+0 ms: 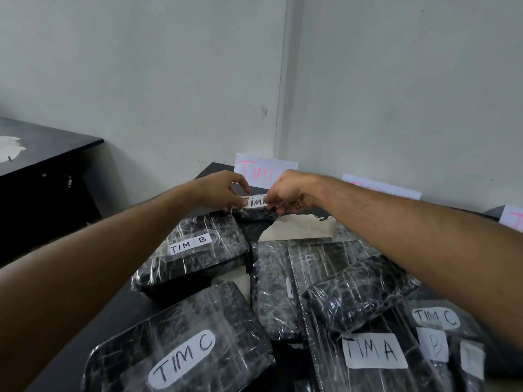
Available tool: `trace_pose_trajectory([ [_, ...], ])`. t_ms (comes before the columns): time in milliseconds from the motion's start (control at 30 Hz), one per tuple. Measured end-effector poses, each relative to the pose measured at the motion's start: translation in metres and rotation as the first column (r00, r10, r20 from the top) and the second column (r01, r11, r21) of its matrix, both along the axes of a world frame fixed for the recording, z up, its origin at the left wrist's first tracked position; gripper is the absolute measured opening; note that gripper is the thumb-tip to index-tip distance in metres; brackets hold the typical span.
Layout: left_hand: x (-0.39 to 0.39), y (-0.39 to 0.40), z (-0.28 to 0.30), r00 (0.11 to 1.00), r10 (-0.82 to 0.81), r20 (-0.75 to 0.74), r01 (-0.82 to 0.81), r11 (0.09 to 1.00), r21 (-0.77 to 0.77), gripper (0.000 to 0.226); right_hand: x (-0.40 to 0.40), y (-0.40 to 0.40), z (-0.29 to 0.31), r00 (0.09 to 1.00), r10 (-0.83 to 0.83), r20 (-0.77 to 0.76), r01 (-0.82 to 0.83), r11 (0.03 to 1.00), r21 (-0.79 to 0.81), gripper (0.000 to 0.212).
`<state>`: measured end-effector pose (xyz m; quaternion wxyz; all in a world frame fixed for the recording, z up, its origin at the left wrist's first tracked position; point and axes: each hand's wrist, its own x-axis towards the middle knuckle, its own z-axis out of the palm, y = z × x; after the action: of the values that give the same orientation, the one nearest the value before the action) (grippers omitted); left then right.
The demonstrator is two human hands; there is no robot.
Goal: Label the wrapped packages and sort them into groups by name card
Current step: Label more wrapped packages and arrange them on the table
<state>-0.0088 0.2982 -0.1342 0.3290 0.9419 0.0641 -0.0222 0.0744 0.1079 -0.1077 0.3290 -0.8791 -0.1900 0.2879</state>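
Note:
Far across the dark table, my left hand (223, 192) and my right hand (288, 192) both pinch a small white label (254, 202) reading "TIM…", held over a small dark wrapped package (256, 214). Behind it stands a white name card (264, 171) with pink "Tim" lettering. Several dark plastic-wrapped packages lie nearer: one labelled TIM B (195, 247), one labelled TIM C (181, 346), one labelled TIM A (373, 352), and another labelled TIM C (435, 318).
Two more name cards stand along the wall, a second card (382, 189) and a third card (512, 219) at the right edge. A pale sheet (297, 227) lies under the packages. A separate black table (42, 154) stands to the left.

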Motion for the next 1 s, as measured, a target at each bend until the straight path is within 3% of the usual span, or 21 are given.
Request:
trace_pose_trajectory([
  [633,-0.003,-0.005,-0.001,1.000,0.016,0.010,-0.017,0.999,0.050,0.017,-0.002,0.003,-0.005,0.995,0.000,0.101,0.003,0.999,-0.032,0.013],
  [1000,-0.004,-0.009,-0.002,0.999,0.019,0.034,-0.024,0.990,0.138,0.011,-0.004,0.001,-0.019,0.914,0.049,0.402,-0.050,0.999,-0.006,0.010],
])
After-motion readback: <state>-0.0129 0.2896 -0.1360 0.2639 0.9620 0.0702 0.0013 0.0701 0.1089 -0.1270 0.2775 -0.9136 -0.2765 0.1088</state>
